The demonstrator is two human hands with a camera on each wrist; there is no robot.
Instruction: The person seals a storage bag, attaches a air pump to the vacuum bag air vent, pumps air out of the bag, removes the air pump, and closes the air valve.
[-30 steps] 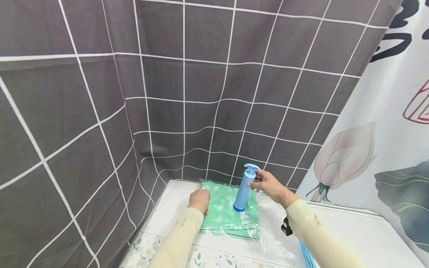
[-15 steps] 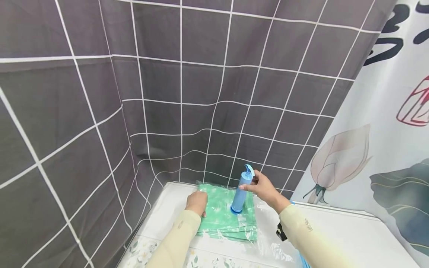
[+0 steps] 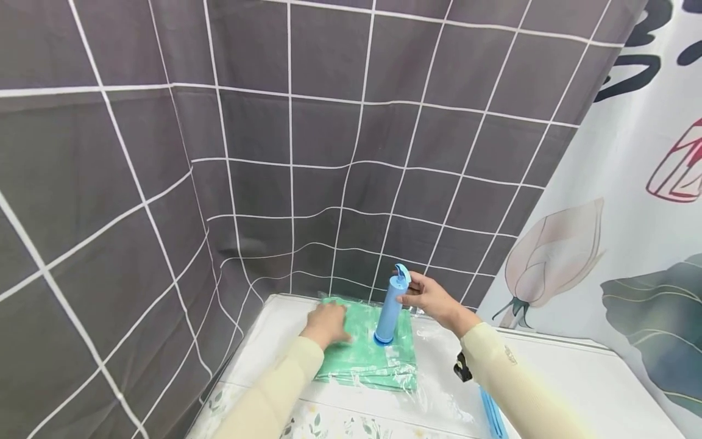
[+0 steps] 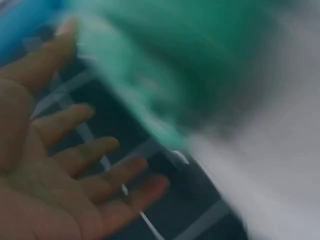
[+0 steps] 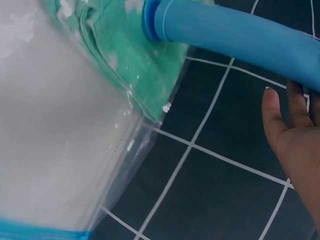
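Observation:
A blue hand pump (image 3: 389, 311) stands slightly tilted on a clear plastic bag (image 5: 90, 165) holding folded green cloth (image 3: 356, 360). My right hand (image 3: 432, 300) holds the pump near its top: the fingers reach behind the light-blue handle (image 3: 403, 272), and the thumb lies at the side of the barrel. The pump's dark-blue foot (image 5: 151, 22) sits flat over the green cloth. My left hand (image 3: 327, 323) is over the bag's left part, thumb stretched toward the pump. In the blurred left wrist view its fingers (image 4: 85, 152) are spread and hold nothing.
The bag lies on a white surface (image 3: 554, 372) with a floral strip (image 3: 329, 421) along the front. A blue strip (image 3: 493, 414) lies near the right forearm. A dark grid-patterned curtain (image 3: 329, 134) hangs behind and at left; a flower-printed one (image 3: 570, 268) at right.
My left hand has opened from a curled fist on the bag, and its thumb now points toward the pump. The pump's handle has turned, while the right hand stays at it.

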